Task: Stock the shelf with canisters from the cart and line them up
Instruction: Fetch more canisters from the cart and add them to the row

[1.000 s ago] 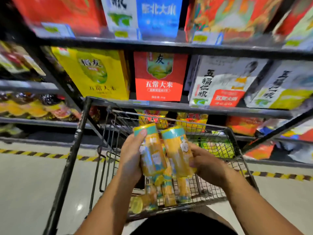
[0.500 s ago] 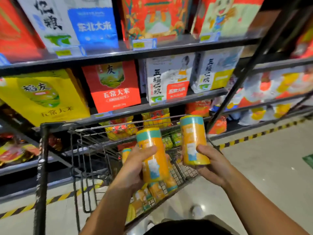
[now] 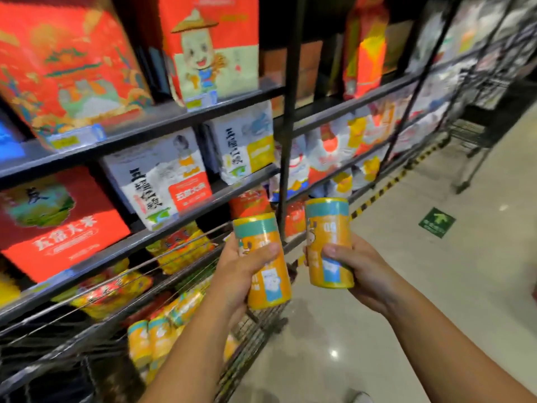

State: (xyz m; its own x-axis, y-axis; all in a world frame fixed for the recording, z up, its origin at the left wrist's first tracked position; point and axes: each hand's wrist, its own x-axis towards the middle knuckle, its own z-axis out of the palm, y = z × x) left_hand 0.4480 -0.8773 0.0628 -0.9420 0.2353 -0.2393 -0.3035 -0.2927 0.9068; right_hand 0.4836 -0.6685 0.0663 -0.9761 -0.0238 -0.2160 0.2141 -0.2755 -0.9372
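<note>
My left hand (image 3: 236,274) grips an orange canister with a teal top band (image 3: 263,257), held upright over the right end of the wire cart (image 3: 255,324). My right hand (image 3: 359,266) grips a second, matching canister (image 3: 328,242) a little further right, out over the floor. Several more orange canisters (image 3: 157,341) lie in the cart basket below my left forearm. The dark metal shelf unit (image 3: 174,228) runs behind the cart, full of rice boxes and bags.
Red, white and yellow rice packs (image 3: 162,181) fill the shelves at left. A black upright post (image 3: 287,141) stands just behind the canisters. Pale tiled floor (image 3: 436,286) opens to the right, with a green arrow sticker (image 3: 436,222) and yellow-black edge tape (image 3: 383,187). Another dark rack (image 3: 476,135) stands further down the aisle.
The view has swung right along the aisle. Both hands have carried their canisters up and rightwards, away from the cart's middle, and the canisters are further apart.
</note>
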